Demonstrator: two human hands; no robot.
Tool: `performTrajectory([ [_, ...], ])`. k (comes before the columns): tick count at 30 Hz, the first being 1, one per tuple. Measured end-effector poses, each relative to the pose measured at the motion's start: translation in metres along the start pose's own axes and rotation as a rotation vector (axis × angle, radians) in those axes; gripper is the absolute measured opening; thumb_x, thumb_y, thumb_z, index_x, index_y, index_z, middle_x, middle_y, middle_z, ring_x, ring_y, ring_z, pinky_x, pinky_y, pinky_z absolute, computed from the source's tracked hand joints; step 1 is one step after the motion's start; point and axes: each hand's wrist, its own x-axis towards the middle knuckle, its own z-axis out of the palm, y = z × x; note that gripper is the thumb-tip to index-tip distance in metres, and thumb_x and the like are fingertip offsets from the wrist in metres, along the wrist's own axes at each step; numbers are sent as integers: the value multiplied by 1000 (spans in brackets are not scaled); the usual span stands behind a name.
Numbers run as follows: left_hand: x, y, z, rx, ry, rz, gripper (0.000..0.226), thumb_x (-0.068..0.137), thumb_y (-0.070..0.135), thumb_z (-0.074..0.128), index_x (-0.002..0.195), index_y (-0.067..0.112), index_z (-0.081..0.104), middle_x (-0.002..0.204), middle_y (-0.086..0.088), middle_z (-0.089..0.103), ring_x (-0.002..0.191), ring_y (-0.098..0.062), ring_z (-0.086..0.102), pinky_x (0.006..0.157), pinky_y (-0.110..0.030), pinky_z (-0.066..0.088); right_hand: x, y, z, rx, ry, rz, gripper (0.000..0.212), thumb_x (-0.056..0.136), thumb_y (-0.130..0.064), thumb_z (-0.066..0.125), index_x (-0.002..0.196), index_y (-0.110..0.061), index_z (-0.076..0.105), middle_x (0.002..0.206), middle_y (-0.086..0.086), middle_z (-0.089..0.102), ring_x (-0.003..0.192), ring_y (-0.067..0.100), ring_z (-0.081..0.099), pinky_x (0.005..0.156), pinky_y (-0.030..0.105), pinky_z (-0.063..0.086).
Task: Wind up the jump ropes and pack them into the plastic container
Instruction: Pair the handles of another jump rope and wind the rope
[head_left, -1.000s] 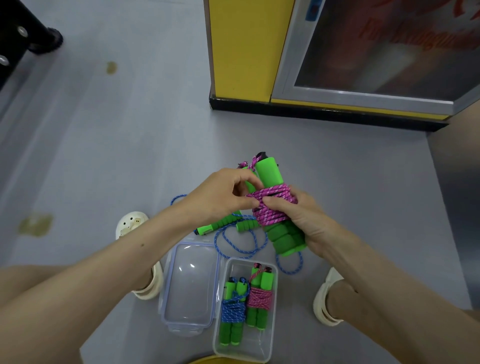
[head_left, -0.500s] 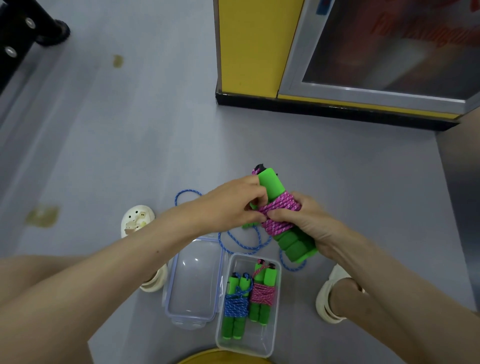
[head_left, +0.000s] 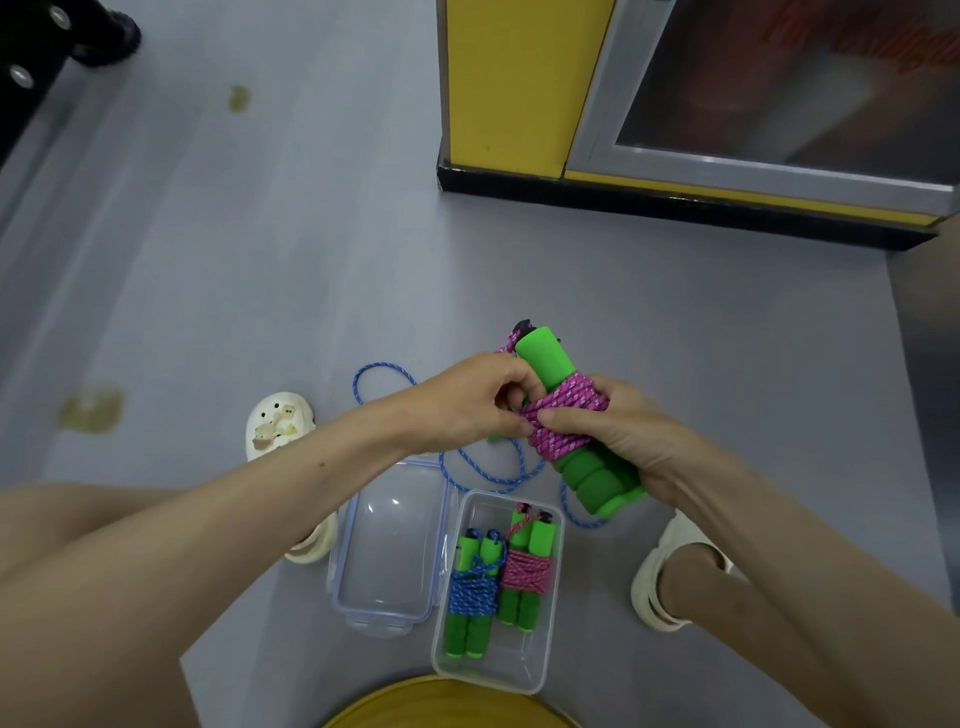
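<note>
Starting with what is concealed in the head view, the handles of the loose blue braided rope (head_left: 483, 473) are mostly covered by the left hand (head_left: 467, 400), and a yellow rounded object (head_left: 441, 706) is cut off by the bottom edge. The pink-corded jump rope with green foam handles (head_left: 566, 410) is held in mid-air beyond the clear rectangular plastic container (head_left: 540, 670). Its lower handle ends are gripped by the curled right hand (head_left: 618, 441), whose thumb is pressed on the pink windings. The cord at the windings' left side is pinched by the left fingers; their tips are partly hidden. A blue-corded bundle (head_left: 472, 592) and a pink-corded bundle (head_left: 524, 571) are laid side by side in the container; its clear lid (head_left: 395, 545) is set just beside it.
</note>
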Motion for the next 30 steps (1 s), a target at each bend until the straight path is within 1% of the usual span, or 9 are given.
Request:
performTrajectory([
  [4, 2, 2, 2, -22, 56, 10, 21, 80, 2, 72, 90, 15, 59, 75, 6, 47, 63, -2, 43, 58, -11, 38, -1, -6, -4, -48, 20, -21, 44, 70, -13, 81, 108, -7, 60, 90, 12, 71, 72, 19, 68, 64, 30, 57],
  [7, 2, 4, -5, 88, -59, 23, 21, 81, 6, 73, 81, 20, 57, 72, 7, 49, 61, -2, 43, 57, -11, 37, -3, -6, -2, -105, 21, -19, 44, 68, -13, 82, 106, -8, 59, 90, 11, 70, 72, 19, 67, 63, 30, 56],
  [9, 3, 3, -6, 151, -133, 21, 17, 82, 10, 73, 82, 19, 59, 72, 6, 50, 63, -5, 44, 57, -12, 36, -4, -2, 0, -132, 17, -7, 45, 68, -12, 82, 106, -9, 59, 90, 11, 70, 72, 19, 67, 63, 30, 56],
  [11, 2, 1, -3, 167, -147, 34, 17, 82, 11, 73, 83, 21, 59, 74, 4, 50, 67, -7, 44, 59, -14, 36, -4, 0, -2, -159, 25, -3, 46, 67, -11, 82, 106, -9, 59, 93, 13, 70, 75, 21, 68, 67, 32, 57],
  [15, 2, -4, 0, 187, -131, 69, 29, 81, 14, 75, 77, 32, 52, 73, 8, 50, 63, 0, 44, 60, -12, 37, -5, -1, -5, -112, -15, 40, 40, 70, -9, 80, 105, -10, 60, 93, 13, 71, 76, 22, 68, 69, 33, 58],
  [21, 4, -9, 1, 291, -63, 114, 33, 82, 19, 74, 72, 28, 44, 68, 11, 45, 59, -1, 42, 56, -13, 34, -7, -5, -4, -46, -59, 77, 34, 75, -8, 75, 106, -9, 62, 87, 12, 71, 68, 19, 67, 61, 29, 57],
  [24, 4, -12, 2, 333, -28, 175, 24, 85, 20, 71, 79, 22, 47, 84, 12, 44, 72, -5, 44, 65, -14, 37, -8, -6, -4, 2, -77, 107, 25, 79, -8, 72, 103, -9, 63, 83, 12, 70, 64, 20, 66, 56, 27, 56],
  [26, 4, -14, 3, 329, -13, 199, 20, 86, 17, 69, 84, 17, 49, 91, 12, 41, 78, -7, 45, 70, -18, 40, -7, -5, -4, 39, -86, 137, 19, 80, -8, 69, 99, -9, 65, 78, 12, 69, 60, 20, 64, 53, 27, 55],
  [30, 2, -12, 11, 372, 83, 217, 22, 86, 16, 68, 84, 18, 46, 82, 14, 42, 71, -6, 44, 68, -24, 39, -9, -3, -4, 122, -99, 192, 7, 82, -8, 65, 89, -8, 67, 69, 9, 70, 52, 16, 64, 49, 23, 52],
])
